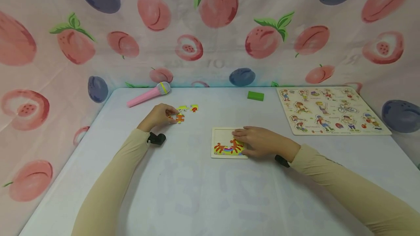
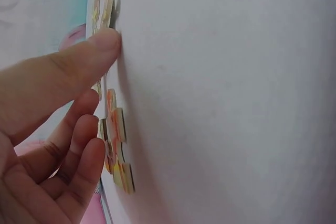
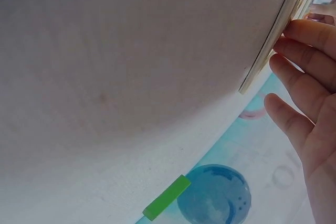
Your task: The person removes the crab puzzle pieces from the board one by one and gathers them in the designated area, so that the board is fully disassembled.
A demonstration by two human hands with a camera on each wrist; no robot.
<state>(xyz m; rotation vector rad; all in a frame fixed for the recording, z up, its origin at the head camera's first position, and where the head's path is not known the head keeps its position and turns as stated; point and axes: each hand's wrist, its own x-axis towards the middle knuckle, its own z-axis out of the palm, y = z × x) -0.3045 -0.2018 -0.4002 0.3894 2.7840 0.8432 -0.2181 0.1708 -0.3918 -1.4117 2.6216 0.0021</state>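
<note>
A small wooden puzzle board (image 1: 228,156) lies flat, its lower part filled with pieces showing an orange rocking horse and the upper left of its tray bare. Across its right side rests my right hand (image 1: 262,142), fingers extended over the board and thumb by the edge; in the right wrist view the fingertips meet the board's edge (image 3: 268,51). To the left, my left hand (image 1: 159,116) reaches among loose jigsaw pieces, thumb and index finger apart around an orange piece (image 1: 180,118). The left wrist view shows the thumb beside the pieces (image 2: 119,140) and the other fingers bent.
Two more loose pieces, a yellow one (image 1: 182,108) and one with a red shape (image 1: 194,108), lie just beyond my left hand. A pink toy microphone (image 1: 144,97) is at the back left. A green block (image 1: 255,96) and a larger picture puzzle (image 1: 334,112) lie toward the back right.
</note>
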